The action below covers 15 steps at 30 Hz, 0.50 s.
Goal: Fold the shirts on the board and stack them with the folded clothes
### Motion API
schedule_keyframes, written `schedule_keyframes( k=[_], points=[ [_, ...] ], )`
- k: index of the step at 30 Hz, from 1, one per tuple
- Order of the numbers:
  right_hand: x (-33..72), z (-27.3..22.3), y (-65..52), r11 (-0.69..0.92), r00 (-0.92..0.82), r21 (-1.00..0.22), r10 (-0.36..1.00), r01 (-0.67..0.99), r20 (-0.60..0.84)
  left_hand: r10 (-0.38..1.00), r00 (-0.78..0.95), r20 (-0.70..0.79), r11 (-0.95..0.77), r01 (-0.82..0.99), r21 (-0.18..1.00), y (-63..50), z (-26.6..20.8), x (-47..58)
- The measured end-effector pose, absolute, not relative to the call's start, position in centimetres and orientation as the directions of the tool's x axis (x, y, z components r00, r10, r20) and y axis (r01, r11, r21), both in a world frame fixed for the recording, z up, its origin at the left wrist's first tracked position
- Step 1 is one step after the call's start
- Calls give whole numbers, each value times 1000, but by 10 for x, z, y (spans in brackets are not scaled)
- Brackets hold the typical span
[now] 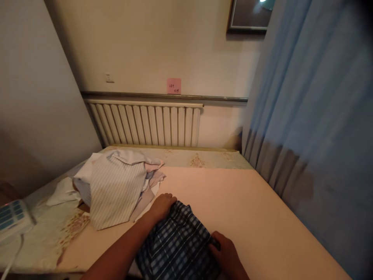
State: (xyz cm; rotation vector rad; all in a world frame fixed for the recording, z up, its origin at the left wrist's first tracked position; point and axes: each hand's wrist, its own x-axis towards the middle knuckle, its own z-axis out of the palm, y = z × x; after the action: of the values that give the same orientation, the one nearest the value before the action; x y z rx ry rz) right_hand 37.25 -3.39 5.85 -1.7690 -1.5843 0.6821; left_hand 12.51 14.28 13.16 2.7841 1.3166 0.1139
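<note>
A dark blue plaid garment (182, 241) with white lines lies over the near part of the pink sheet, its lower end cut off by the frame. My left hand (163, 206) grips its upper left corner, fingers curled over the cloth. At the right side of the garment, my right hand (224, 249) pinches the edge between thumb and fingers. Whether it is a skirt, shorts or a shirt, I cannot tell. Left of my left hand is a heap of clothes with a pale striped garment (116, 190) on top.
The pink sheet (247, 210) covers a flowered mattress (196, 160). Behind it are a white radiator (151, 124) and a wall rail. A blue curtain (314, 128) hangs along the right. At the left edge sits a white device (14, 219) with a cord.
</note>
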Motion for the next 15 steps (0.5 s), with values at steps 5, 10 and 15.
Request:
schedule_keyframes(
  k=[5, 10, 15],
  points=[
    [370, 86, -46, 32, 50, -771, 995, 637, 83, 778, 614, 133, -628, 759, 171, 120, 154, 97],
    [376, 131, -59, 33, -50, -788, 999, 615, 2, 777, 626, 70, -580, 668, 466, 94, 183, 65],
    [387, 212, -76, 78, -177, -791, 984, 607, -38, 689, 724, 25, -577, 528, 623, 64, 234, 38]
  ],
)
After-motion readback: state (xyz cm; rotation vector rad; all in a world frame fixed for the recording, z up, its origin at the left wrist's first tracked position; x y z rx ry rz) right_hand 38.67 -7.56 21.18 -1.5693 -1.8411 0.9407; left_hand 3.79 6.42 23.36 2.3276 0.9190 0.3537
